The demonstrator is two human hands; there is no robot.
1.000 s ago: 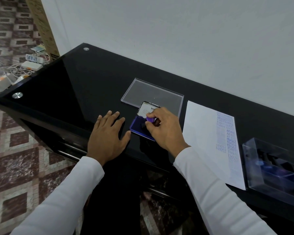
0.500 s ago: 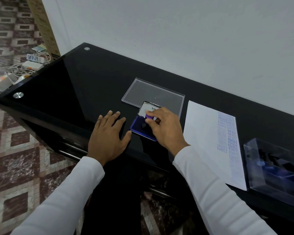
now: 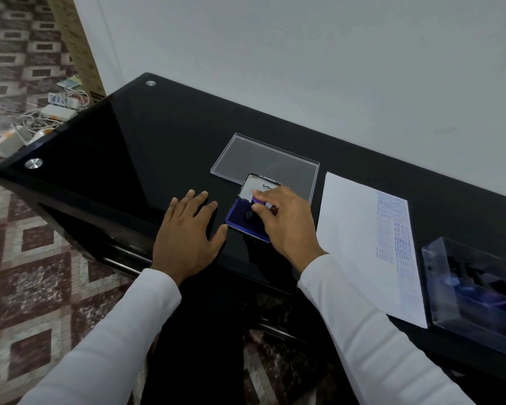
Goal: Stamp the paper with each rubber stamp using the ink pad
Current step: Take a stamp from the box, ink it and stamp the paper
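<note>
Glossy black glass tabletop (image 3: 146, 147) is bearing everything. Right hand (image 3: 287, 226) is still pinching a purple-capped rubber stamp (image 3: 258, 200), apparently pressing it onto the open blue ink pad (image 3: 240, 217), barely shifted; left hand (image 3: 187, 232) is lying flat alongside; the stamped white paper (image 3: 354, 244) is lying just right.

Left hand (image 3: 187, 235) lies flat, fingers spread; right hand (image 3: 287, 222) pinches, fingers curled.

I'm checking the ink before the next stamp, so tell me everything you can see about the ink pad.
The ink pad is a small, flat, rectangular case lying open on the black table. Its base holds a dark blue pad; the hinged lid stands tilted up behind, showing a white label with partly hidden black lettering. The right hand pinches a purple-topped stamp down onto the pad. The left hand lies flat beside it, thumb near the case's edge.
</note>
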